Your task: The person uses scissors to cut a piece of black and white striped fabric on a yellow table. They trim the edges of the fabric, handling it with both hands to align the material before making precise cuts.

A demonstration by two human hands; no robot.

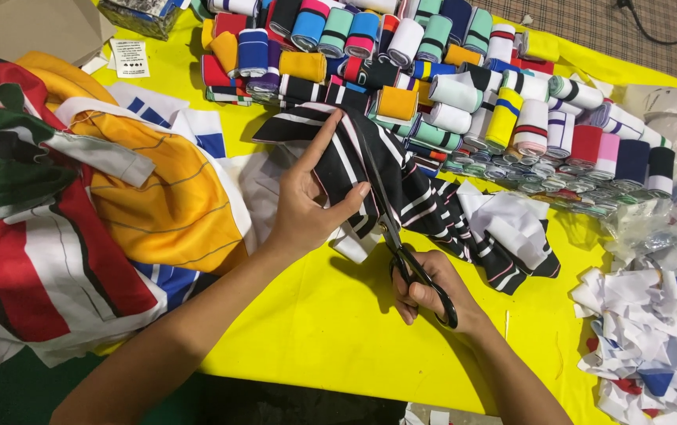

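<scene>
Striped strip (401, 189): soft knit cloth, matt, black with pale lines. Scissors (401, 252): dark metal blades, glossy black plastic handles. Tablecloth (338, 330): smooth yellow fabric, slight sheen. Rolls (449, 86): ribbed knit, matt. Scraps (645, 330): thin white cloth, frayed. Cardboard (31, 27): matt brown.

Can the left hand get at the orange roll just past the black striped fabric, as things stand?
Probably yes. The left hand lies flat on the black striped fabric, index finger pointing toward the orange roll. Nothing stands between them, but it would have to let go of the fabric that the scissors are on.
</scene>
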